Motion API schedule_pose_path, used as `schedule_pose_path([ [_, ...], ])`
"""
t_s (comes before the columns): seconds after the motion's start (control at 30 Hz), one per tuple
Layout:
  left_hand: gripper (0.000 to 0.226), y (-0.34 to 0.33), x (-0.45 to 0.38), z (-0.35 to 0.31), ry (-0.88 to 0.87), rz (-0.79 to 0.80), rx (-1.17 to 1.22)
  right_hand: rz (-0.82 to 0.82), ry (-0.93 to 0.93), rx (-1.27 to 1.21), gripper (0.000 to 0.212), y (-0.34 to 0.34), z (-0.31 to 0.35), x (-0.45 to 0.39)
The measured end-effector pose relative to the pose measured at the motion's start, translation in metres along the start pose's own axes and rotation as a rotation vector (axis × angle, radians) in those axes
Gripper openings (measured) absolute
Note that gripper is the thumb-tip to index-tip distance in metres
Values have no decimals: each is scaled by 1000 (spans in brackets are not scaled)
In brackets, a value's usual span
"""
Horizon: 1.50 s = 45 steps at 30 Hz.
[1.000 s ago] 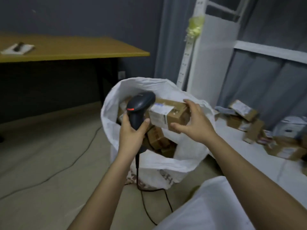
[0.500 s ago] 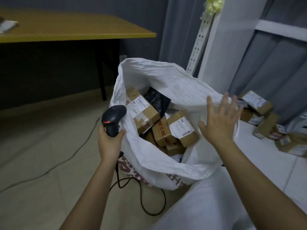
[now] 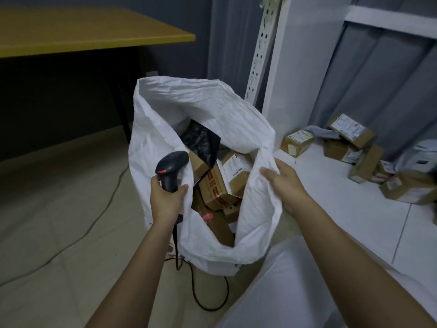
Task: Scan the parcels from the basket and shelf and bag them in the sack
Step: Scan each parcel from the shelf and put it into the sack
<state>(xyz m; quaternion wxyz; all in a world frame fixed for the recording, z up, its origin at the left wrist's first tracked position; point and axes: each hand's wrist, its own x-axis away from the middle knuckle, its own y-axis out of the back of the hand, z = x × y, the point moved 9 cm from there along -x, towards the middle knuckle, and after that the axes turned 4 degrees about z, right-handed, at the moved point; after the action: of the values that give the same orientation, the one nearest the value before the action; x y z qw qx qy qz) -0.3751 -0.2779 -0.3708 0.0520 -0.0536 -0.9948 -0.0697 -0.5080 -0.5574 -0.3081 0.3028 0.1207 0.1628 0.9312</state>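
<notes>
**Both hands at the sack's mouth**

The left hand (image 3: pixel 165 197) grips the handle of a dark, rounded barcode scanner (image 3: pixel 171 170), its cord (image 3: pixel 201 297) looping across the pale floor (image 3: pixel 59 233) below. The right hand (image 3: pixel 287 185) pinches the crumpled rim of the white woven sack (image 3: pixel 208 110), fingers curled into the fabric. Half a second ago that hand was spread flat and open above the rim; now it has closed on it. The sack stands on the floor between the arms, its mouth narrower than before. Inside lie brown cardboard parcels (image 3: pixel 215 185) with white labels and a black glossy pouch (image 3: pixel 201 140). Beyond, on a low white shelf (image 3: pixel 331 197), more boxed parcels (image 3: pixel 350 143) lie jumbled. Far left stands a yellow-topped table (image 3: pixel 82 31).
</notes>
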Motion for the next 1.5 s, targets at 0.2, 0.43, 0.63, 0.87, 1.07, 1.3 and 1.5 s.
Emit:
schedule_pose_path([
  [0.2,44,-16,-3,-32,35,67,245,-40,-52,222,40,1,11,-21],
  [0.43,55,-17,-27,-167,-245,22,405,-460,175,-71,41,56,129,-52],
  [0.63,55,-12,-19,-146,-201,-22,389,-139,-58,-7,60,56,60,-72],
  [0.87,42,-8,2,-149,-211,-70,379,282,-281,209,95,65,34,-38],
  [1.07,42,7,31,-153,-289,-93,305,-408,54,-181,80,140,72,-12],
  [1.3,49,14,77,-153,-413,-108,152,-77,1,-164,76,104,54,21],
  [1.5,57,-6,129,-163,-506,4,6,-261,37,-240,57,119,39,48],
])
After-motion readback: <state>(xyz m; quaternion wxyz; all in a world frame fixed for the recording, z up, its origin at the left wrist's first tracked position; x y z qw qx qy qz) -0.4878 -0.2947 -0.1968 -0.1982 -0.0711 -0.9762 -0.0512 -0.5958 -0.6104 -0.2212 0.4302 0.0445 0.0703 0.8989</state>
